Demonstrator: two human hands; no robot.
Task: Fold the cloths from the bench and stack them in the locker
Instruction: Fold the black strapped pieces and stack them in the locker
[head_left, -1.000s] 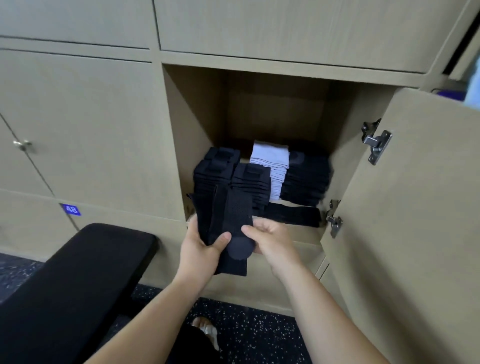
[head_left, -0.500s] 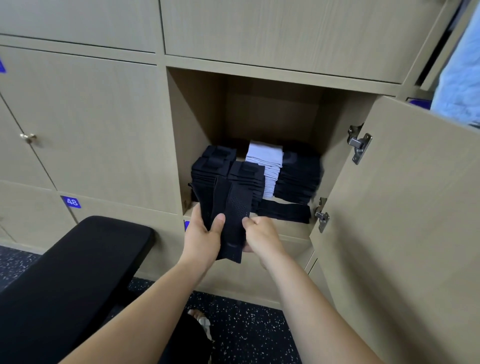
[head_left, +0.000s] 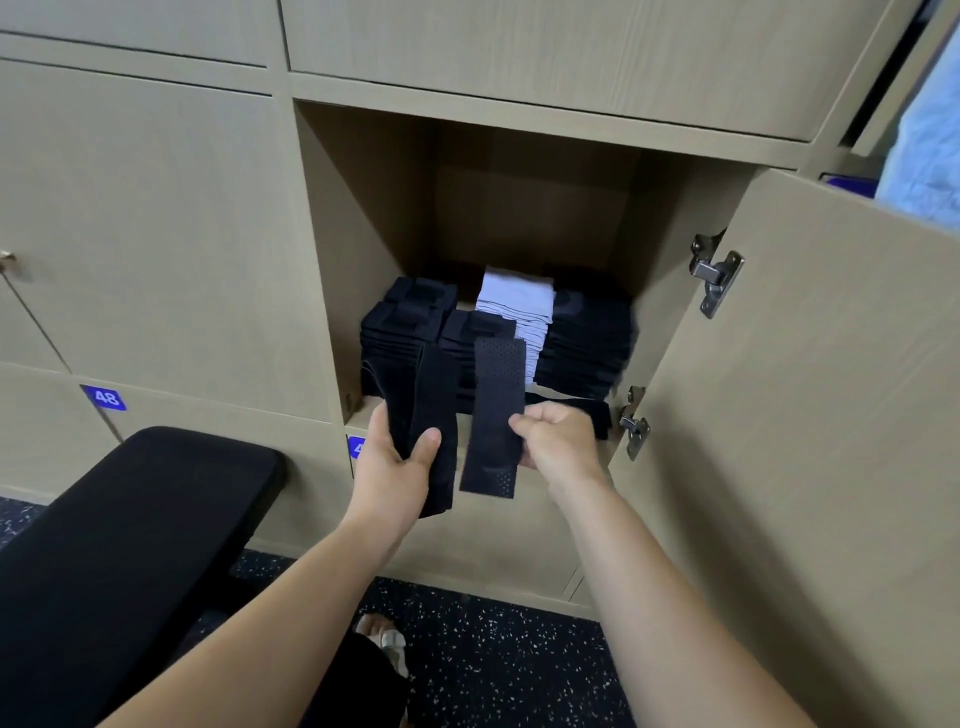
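Left hand (head_left: 395, 467) grips a cloth (head_left: 436, 395); right hand (head_left: 558, 441) pinches a mesh strip (head_left: 493, 410). Both look light and limp, best held mid-length.

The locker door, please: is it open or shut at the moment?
Open. The locker door stands swung out to the right, its hinges bare, and the stacks of folded cloths inside show.

Soft even indoor light, shadowed locker (head_left: 519, 208) interior, wide-angle edge bending, slight blur.
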